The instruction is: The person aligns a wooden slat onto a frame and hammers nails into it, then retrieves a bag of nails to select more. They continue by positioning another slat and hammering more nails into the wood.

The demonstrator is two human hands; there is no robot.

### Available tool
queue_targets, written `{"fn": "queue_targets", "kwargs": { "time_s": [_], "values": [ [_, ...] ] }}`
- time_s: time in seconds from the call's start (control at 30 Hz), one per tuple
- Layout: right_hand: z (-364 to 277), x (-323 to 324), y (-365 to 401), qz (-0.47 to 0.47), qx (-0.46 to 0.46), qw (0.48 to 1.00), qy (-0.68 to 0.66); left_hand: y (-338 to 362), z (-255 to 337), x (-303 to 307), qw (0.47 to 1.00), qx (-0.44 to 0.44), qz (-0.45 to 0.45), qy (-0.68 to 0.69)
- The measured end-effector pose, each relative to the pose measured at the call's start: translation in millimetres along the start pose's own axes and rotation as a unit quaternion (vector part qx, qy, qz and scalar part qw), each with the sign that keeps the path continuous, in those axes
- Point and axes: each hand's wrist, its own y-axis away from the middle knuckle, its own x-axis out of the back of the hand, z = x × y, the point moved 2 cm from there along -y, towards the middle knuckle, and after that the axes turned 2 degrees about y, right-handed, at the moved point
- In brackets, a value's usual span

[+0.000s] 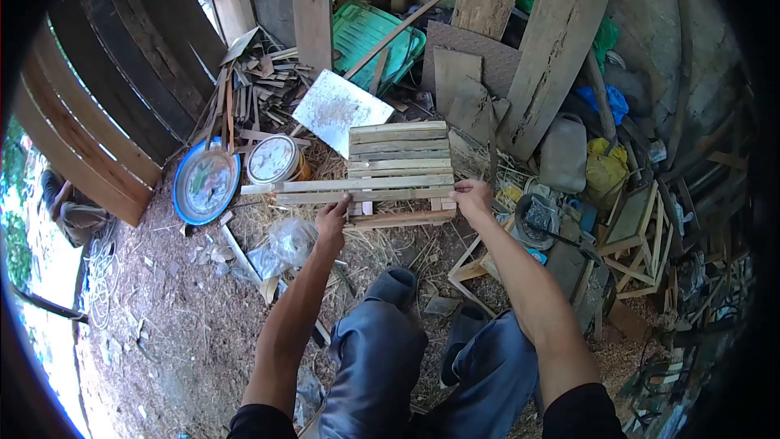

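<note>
Littered dirt floor (187, 333), both hands' fingers (331, 215) at slatted frame's (400, 146) near edge

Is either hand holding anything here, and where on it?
Yes, the wooden slat, lower of two jutting left: right hand at its right end, left hand partway along.

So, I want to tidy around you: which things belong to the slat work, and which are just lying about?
In use: slatted wooden frame; long slat across it, held by left hand and right hand.
Apparently lying about: blue-rimmed basin; green plastic tray; yellow bag; clear plastic bag.
</note>
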Motion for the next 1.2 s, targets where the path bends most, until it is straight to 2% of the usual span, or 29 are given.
{"fn": "queue_targets", "kwargs": {
  "time_s": [0.2, 0.5, 0.6, 0.7, 0.77, 0.8, 0.87, 0.9, 0.93, 0.97, 1.0, 1.07, 1.1, 1.2],
  "values": [
    [-12, 10, 9, -0.017, -0.048, 0.998, 0.038, 1, -1, 0, 1.000, -0.007, -0.006, -0.018],
    [-16, 8, 9, 0.004, -0.068, 0.995, 0.074, 1, 0, 0, 1.000, 0.005, 0.009, -0.022],
    [-17, 9, 10, 0.002, -0.072, 0.995, 0.071, 2, -1, 0, 1.000, -0.006, -0.012, -0.003],
    [-17, 10, 10, 0.001, -0.078, 0.995, 0.062, 5, -11, 3, 0.999, -0.034, 0.006, -0.024],
    [-17, 10, 9, -0.002, -0.077, 0.995, 0.061, 1, -21, 9, 0.988, -0.120, 0.090, -0.046],
    [-17, 10, 9, -0.006, -0.076, 0.995, 0.059, 9, -17, 5, 0.988, -0.120, 0.089, -0.047],
    [-17, 10, 10, -0.004, -0.073, 0.996, 0.058, 37, 9, -4, 0.915, -0.216, 0.198, -0.279],
    [-17, 10, 10, -0.003, -0.069, 0.996, 0.059, 42, 16, -4, 0.915, -0.216, 0.198, -0.279],
    [-18, 10, 11, -0.002, -0.069, 0.996, 0.059, 45, 29, -7, 0.843, -0.343, 0.179, -0.373],
    [-19, 10, 11, 0.000, -0.069, 0.996, 0.063, 48, 39, -12, 0.746, -0.461, 0.155, -0.455],
    [-17, 11, 11, 0.002, -0.069, 0.995, 0.066, 46, 47, -13, 0.747, -0.461, 0.153, -0.454],
    [-12, 10, 7, -0.001, -0.070, 0.995, 0.064, 44, 62, -18, 0.679, -0.540, 0.040, -0.496],
    [-13, 9, 6, -0.005, -0.070, 0.996, 0.063, 40, 64, -16, 0.669, -0.537, -0.009, -0.513],
    [-13, 9, 7, -0.002, -0.069, 0.995, 0.071, 32, 65, -14, 0.687, -0.515, -0.063, -0.509]
  ]
}}
